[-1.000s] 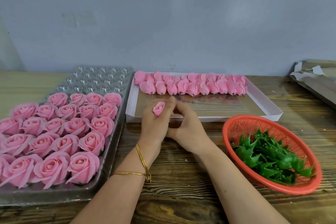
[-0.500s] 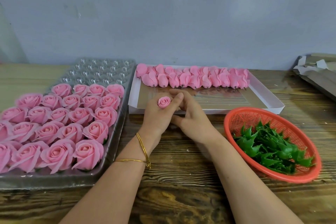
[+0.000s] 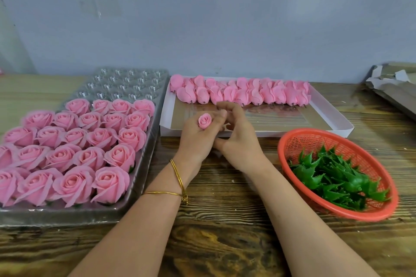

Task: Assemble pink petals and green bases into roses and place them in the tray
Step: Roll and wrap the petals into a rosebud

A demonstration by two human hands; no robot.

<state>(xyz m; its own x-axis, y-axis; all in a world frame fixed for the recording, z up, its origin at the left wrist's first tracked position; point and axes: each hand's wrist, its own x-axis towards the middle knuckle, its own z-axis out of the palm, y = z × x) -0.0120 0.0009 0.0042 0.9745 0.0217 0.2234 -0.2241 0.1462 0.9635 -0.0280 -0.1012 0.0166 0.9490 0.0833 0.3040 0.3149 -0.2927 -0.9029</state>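
Nearest me, above the dark-grained wooden table (image 3: 225, 243), my left hand (image 3: 198, 139) grips a small rolled pink rosebud (image 3: 204, 121) in curled fingers, its long axis nearly upright and its spiral mouth facing up toward the camera. My right hand (image 3: 238, 141) curls against the left fingertips; I cannot tell whether it holds anything. Left lies the clear plastic tray (image 3: 67, 217), with finished pink roses (image 3: 108, 184) filling its near rows. Right sits the red plastic mesh basket (image 3: 281, 155) of spiky green bases (image 3: 333, 177), and beyond is the shallow white cardboard box (image 3: 270, 134) with pink petal buds (image 3: 238, 93) along its far wall.
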